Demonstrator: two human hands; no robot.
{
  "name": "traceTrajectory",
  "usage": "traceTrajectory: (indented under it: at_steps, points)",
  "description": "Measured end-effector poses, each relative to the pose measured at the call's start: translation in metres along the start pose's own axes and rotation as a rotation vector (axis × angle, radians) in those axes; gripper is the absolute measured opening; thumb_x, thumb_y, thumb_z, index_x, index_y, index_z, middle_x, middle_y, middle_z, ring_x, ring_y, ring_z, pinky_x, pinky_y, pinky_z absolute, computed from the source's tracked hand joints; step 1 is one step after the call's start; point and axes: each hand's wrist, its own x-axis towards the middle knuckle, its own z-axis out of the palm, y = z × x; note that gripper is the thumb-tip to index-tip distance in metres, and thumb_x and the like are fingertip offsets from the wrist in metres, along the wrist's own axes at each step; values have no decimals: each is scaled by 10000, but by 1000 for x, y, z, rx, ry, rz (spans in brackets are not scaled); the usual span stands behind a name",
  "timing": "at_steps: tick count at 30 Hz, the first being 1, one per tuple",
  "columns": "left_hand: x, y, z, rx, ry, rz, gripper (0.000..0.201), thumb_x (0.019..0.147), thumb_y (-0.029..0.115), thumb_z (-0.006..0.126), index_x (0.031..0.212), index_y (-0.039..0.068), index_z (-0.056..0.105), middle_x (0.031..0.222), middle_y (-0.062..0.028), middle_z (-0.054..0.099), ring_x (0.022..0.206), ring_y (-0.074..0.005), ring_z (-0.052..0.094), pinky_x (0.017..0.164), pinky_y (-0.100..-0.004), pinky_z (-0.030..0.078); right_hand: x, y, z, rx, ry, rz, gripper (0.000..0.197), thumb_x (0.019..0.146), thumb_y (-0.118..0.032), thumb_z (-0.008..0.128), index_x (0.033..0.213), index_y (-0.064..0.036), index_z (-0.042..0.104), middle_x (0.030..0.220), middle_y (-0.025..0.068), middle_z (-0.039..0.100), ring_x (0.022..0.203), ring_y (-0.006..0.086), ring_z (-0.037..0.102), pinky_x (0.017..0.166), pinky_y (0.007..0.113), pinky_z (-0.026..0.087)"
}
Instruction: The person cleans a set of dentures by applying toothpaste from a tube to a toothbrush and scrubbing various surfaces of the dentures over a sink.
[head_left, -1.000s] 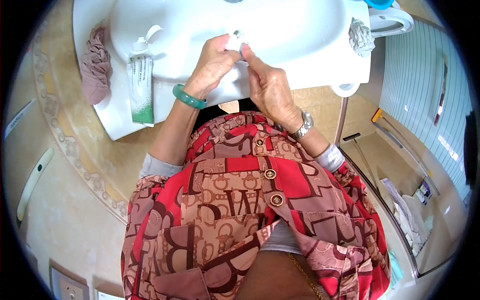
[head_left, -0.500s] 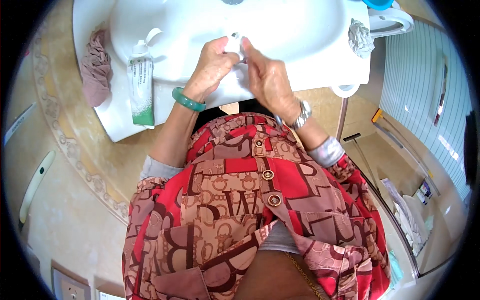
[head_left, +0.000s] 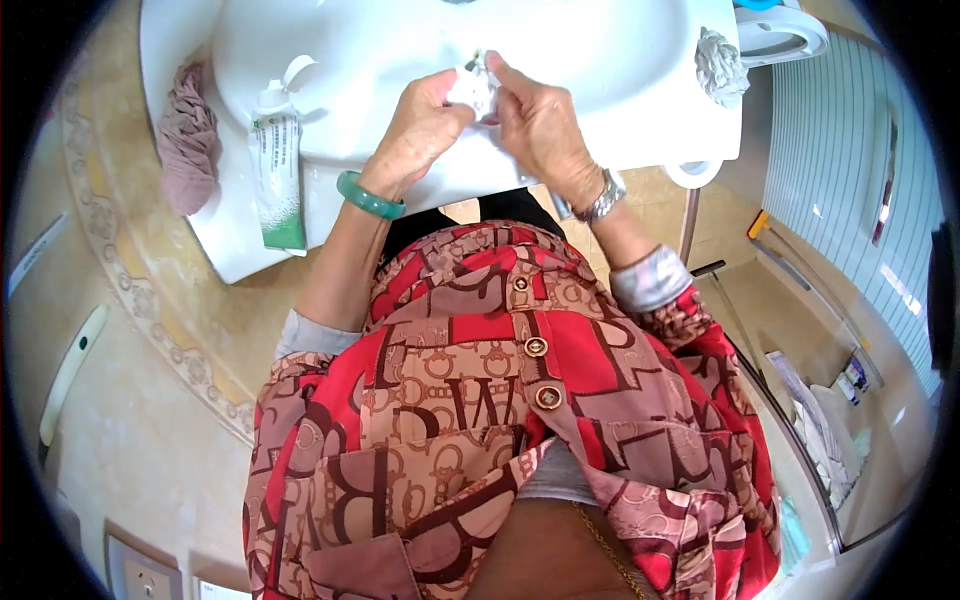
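Over the front of the white washbasin, both my hands grip a small white cloth with a dark greenish patch at its top. My left hand, with a green bangle on its wrist, pinches the cloth's left side. On the other side my right hand, wearing a metal watch, has its fingers closed on the cloth, thumb near the top. Most of the fingertips are hidden. A white and green squeeze tube lies on the basin's left ledge, its flip cap open.
A crumpled mauve cloth lies at the basin's left edge, and a crumpled pale grey cloth on its right rim. Beyond that stands a white toilet. A long-handled squeegee leans at the right.
The white cloth is spread wider and shows more between my hands. My right thumb has shifted up and the right hand slightly up. The tube has not moved on the ledge.
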Motion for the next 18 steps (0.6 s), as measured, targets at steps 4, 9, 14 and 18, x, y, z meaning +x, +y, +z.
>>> traceTrajectory:
  at_steps: [4, 9, 14, 18]
  points:
    - [-3, 7, -2, 69, -100, -17, 360, 756, -60, 465, 1099, -9, 565, 975, -17, 605, 828, -88, 562, 781, -239, 455, -1, 0, -19, 292, -59, 153, 366, 892, -68, 462, 1252, -30, 522, 596, 20, 568, 476, 73, 499, 464, 230, 450]
    - [-3, 9, -2, -6, -136, -5, 398, 769, -52, 471, 1160, -4, 526, 1039, -31, 586, 894, -92, 549, 824, -247, 448, -3, 0, -27, 485, -218, 313, 375, 918, -138, 422, 1266, -32, 512, 622, -9, 545, 518, 42, 476, 496, 202, 443]
    - [0, 8, -5, -16, -152, -50, 338, 796, -36, 493, 1130, -15, 545, 1002, -34, 596, 859, -98, 560, 801, -249, 459, -13, -6, -21, 496, -170, 282, 393, 897, -96, 432, 1281, -44, 500, 631, -13, 567, 525, 36, 481, 512, 205, 451]
    - [0, 2, -1, 25, -54, -37, 266, 798, -35, 506, 1051, -28, 589, 938, -31, 608, 806, -94, 559, 737, -235, 465, -37, -26, -17, 233, -29, 2, 490, 841, 63, 438, 1303, -91, 491, 655, 21, 589, 532, 46, 446, 515, 201, 428]
